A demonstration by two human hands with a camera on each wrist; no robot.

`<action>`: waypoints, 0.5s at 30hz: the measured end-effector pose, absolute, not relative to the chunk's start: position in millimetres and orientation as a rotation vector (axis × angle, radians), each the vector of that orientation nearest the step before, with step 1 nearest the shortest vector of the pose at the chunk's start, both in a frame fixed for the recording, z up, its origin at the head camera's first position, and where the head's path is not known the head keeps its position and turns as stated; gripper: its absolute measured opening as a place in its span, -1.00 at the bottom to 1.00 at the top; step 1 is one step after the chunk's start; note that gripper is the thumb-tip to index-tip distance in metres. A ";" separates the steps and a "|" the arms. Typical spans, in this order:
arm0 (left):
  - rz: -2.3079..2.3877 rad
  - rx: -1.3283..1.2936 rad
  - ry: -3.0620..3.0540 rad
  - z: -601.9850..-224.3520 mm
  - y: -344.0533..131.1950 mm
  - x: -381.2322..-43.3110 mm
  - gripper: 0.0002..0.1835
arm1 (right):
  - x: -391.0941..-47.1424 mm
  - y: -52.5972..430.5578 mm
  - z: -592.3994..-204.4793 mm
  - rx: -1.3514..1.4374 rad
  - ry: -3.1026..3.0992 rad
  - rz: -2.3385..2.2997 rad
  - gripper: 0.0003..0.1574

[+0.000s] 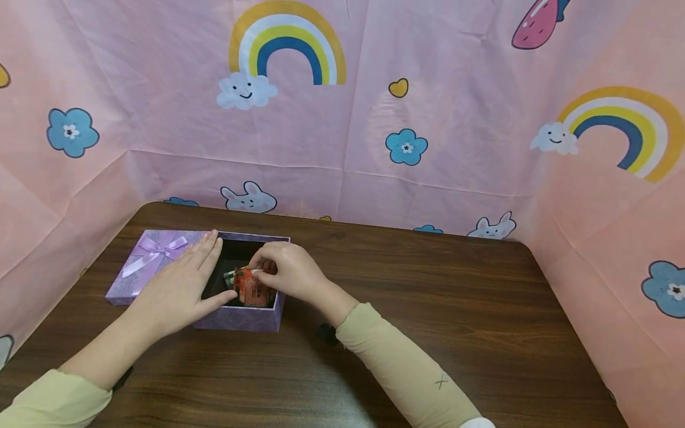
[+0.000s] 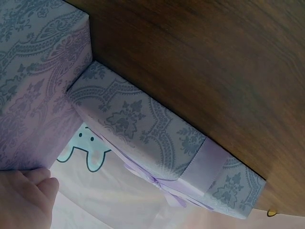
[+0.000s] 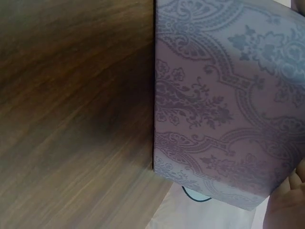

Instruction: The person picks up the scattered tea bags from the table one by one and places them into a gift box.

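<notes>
A purple patterned gift box (image 1: 235, 320) stands uncovered on the table, its inside dark. My left hand (image 1: 179, 291), fingers straight, rests over the box's left edge with the thumb reaching inside. Inside the box, the thumb and fingers of my right hand (image 1: 291, 270) pinch a small orange-red printed packet (image 1: 251, 291); its exact kind is unclear. A green-and-white piece (image 1: 229, 277) shows behind the packet. In the right wrist view, the box's outer wall (image 3: 214, 109) hides what that hand holds.
The purple lid (image 1: 141, 264), with a ribbon bow (image 1: 155, 252), lies left of the box, touching its side in the left wrist view. Brown wooden tabletop (image 1: 428, 297) extends to the right. Printed pink cloth (image 1: 455, 107) surrounds the table's back and sides.
</notes>
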State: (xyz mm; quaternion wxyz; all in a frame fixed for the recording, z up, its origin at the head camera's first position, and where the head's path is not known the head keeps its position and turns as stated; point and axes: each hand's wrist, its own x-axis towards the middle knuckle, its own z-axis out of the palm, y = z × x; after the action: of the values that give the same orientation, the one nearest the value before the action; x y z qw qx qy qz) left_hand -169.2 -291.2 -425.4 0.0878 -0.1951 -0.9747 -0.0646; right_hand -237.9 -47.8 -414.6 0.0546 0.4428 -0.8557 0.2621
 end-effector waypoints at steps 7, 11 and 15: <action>-0.188 -0.578 -2.904 -424.8 -291.0 -169.5 0.17 | -236.9 -48.8 -411.8 1.355 -2.624 0.751 -0.82; -0.185 -0.578 -2.901 -424.8 -290.6 -169.4 0.18 | -236.8 -49.3 -411.3 1.355 -2.636 0.733 -0.82; -0.185 -0.585 -2.890 -425.4 -290.7 -169.8 0.17 | -236.8 -49.2 -410.8 1.355 -2.632 0.732 -0.81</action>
State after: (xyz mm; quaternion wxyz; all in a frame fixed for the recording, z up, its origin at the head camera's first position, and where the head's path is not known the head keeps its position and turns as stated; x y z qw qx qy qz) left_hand -169.8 -290.7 -425.4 0.0936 -0.1973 -0.9739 -0.0625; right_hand -236.8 -49.2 -410.8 0.0461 0.4440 -0.8622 0.2397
